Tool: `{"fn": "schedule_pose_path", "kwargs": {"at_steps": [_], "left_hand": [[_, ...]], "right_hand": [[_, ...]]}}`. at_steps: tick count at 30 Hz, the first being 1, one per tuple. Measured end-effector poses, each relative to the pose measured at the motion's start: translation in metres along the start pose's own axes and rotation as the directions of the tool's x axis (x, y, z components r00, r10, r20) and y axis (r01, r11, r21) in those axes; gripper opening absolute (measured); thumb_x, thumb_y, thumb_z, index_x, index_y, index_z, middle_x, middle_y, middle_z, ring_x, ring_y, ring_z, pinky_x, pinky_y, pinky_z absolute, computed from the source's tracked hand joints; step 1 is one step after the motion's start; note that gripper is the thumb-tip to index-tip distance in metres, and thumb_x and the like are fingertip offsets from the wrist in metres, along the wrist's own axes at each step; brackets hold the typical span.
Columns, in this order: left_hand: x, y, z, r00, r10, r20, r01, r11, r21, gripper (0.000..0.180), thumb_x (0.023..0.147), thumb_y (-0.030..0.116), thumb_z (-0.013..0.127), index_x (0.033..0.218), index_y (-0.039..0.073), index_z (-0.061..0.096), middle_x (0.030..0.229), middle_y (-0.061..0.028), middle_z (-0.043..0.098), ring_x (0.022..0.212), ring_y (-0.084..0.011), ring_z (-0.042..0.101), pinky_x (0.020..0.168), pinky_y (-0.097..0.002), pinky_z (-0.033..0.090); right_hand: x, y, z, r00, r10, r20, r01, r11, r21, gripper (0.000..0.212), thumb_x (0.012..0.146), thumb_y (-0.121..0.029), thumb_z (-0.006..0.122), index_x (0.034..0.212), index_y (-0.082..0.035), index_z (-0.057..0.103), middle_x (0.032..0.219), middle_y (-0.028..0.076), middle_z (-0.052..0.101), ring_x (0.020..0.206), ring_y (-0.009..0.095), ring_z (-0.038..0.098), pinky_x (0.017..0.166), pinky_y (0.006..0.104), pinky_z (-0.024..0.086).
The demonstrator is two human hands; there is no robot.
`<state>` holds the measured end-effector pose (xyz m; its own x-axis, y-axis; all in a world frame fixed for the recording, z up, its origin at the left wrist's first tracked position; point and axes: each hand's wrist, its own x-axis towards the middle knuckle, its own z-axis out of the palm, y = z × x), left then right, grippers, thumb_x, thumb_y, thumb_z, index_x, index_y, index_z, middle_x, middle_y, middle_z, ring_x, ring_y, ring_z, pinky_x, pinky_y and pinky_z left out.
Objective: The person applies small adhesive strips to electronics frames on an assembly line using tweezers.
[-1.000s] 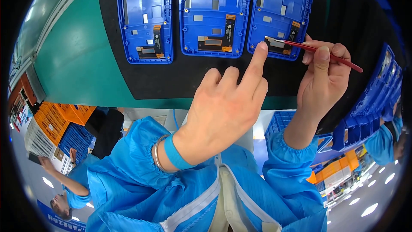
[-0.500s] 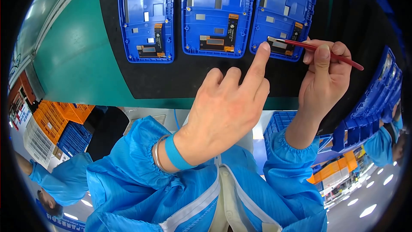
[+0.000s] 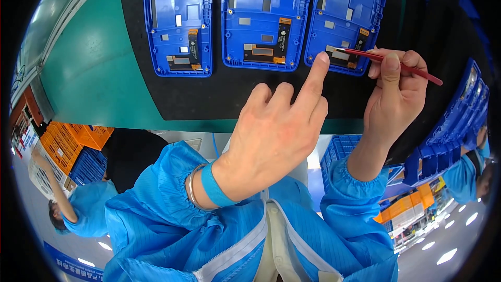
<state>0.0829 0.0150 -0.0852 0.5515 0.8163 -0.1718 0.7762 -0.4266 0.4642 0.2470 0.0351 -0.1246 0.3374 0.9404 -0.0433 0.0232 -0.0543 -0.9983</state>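
In my right hand [image 3: 394,86] is a slim red-handled brush [image 3: 365,54], pinched between thumb and fingers. Its flat tip rests on or just above the lower left part of the right-hand blue plastic housing [image 3: 344,13], by a dark rectangular piece with a pale window. My left hand [image 3: 279,125] holds nothing; the index finger stretches to that housing's lower left edge, close to the brush tip, while the other fingers bend loosely. A middle blue housing [image 3: 263,28] and a left one [image 3: 180,21] lie alongside. Each carries a black flex cable with orange ends near its lower edge.
The housings lie on a black mat [image 3: 219,96] over a green table [image 3: 78,83]. More blue housings [image 3: 454,120] stand along the right side. Orange crates [image 3: 60,146] and a blue crate [image 3: 90,167] are at left, near another person [image 3: 88,206] in blue.
The brush tip has shifted very slightly on or over the right-hand housing. My hands stay nearly in place. At left, the other person has moved, with an arm now raised toward the crates.
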Motion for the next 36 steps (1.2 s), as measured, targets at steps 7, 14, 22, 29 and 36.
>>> {"fn": "schedule_pose_path", "kwargs": {"at_steps": [7,14,22,29,36], "left_hand": [[0.006,-0.001,0.001,0.999,0.028,-0.046,-0.026,0.999,0.041,0.008,0.066,0.004,0.057,0.068,0.005,0.05,0.128,-0.0124,0.043,0.058,-0.0143,0.043,0.055,-0.026,0.033],[-0.014,-0.013,-0.049,0.991,-0.078,-0.109,0.045,0.959,-0.28,0.016,0.064,0.006,0.065,0.072,0.007,0.052,0.122,-0.014,0.049,0.073,-0.021,0.055,0.069,-0.0348,0.043],[-0.06,-0.131,-0.056,0.586,-0.81,0.004,0.342,0.244,-0.907,0.051,0.081,0.025,0.062,0.116,-0.008,0.045,0.101,-0.0142,0.055,0.089,-0.0181,0.054,0.079,-0.0254,0.042],[-0.058,-0.166,-0.058,0.71,-0.687,0.155,0.174,-0.042,-0.984,0.018,0.082,0.016,0.06,0.093,0.002,0.057,0.085,-0.0037,0.061,0.075,-0.0117,0.056,0.067,-0.0249,0.044],[-0.097,-0.167,-0.079,0.76,-0.646,0.075,-0.04,-0.161,-0.986,0.019,0.086,0.013,0.053,0.099,0.0,0.056,0.094,-0.0058,0.06,0.084,-0.0151,0.057,0.074,-0.0283,0.046]], "right_hand": [[-0.001,-0.003,0.001,1.0,-0.017,0.019,0.018,1.0,-0.016,0.017,0.085,-0.004,0.054,0.096,0.0,0.041,0.085,0.018,0.059,0.067,0.015,0.055,0.062,0.0236,0.045],[-0.014,-0.073,0.005,0.964,-0.265,-0.021,0.253,0.94,-0.229,0.004,0.072,0.0,0.038,0.074,-0.002,0.036,0.078,0.017,0.053,0.07,0.021,0.051,0.082,0.0392,0.046],[-0.018,-0.028,0.018,0.995,0.018,-0.096,-0.092,0.503,-0.86,0.038,0.081,-0.002,0.035,0.118,0.009,0.04,0.11,0.027,0.047,0.102,0.042,0.047,0.088,0.0391,0.039],[-0.013,0.004,-0.003,0.979,0.129,-0.156,-0.202,0.542,-0.816,0.031,0.082,-0.011,0.045,0.109,0.006,0.048,0.094,0.028,0.051,0.086,0.042,0.051,0.079,0.044,0.041],[-0.049,-0.017,-0.003,0.985,0.097,-0.14,-0.161,0.798,-0.581,0.031,0.078,-0.015,0.058,0.104,0.001,0.054,0.096,0.021,0.058,0.093,0.035,0.055,0.079,0.0374,0.043]]}}
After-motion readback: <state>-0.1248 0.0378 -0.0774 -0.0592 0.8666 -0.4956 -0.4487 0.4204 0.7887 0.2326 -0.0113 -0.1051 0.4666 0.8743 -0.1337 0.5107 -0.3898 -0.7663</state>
